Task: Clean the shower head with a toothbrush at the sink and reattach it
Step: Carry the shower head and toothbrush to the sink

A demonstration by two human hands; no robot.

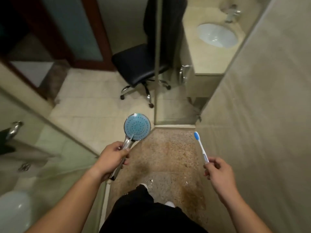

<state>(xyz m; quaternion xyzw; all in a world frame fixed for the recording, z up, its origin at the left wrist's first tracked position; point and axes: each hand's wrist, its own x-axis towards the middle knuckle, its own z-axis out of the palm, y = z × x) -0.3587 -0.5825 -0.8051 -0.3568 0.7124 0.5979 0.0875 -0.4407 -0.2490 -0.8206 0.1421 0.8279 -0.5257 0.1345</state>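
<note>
My left hand (111, 159) grips the chrome handle of the shower head (137, 126), whose round pale-blue spray face points up toward me. No hose shows on the handle. My right hand (217, 169) holds a blue and white toothbrush (201, 147) by its lower end, bristle head up and tilted left. The two hands are well apart, with the speckled shower floor between them. The white oval sink (217, 35) sits in a beige counter at the upper right, beyond a glass panel, with a chrome tap (232, 13) behind it.
A black office chair (139, 64) on castors stands on the tiled floor ahead. A glass shower panel edge (157, 64) runs vertically in the middle. A beige wall (260, 115) fills the right. A glass door with a chrome handle (14, 129) is on the left, a toilet (15, 211) at the lower left.
</note>
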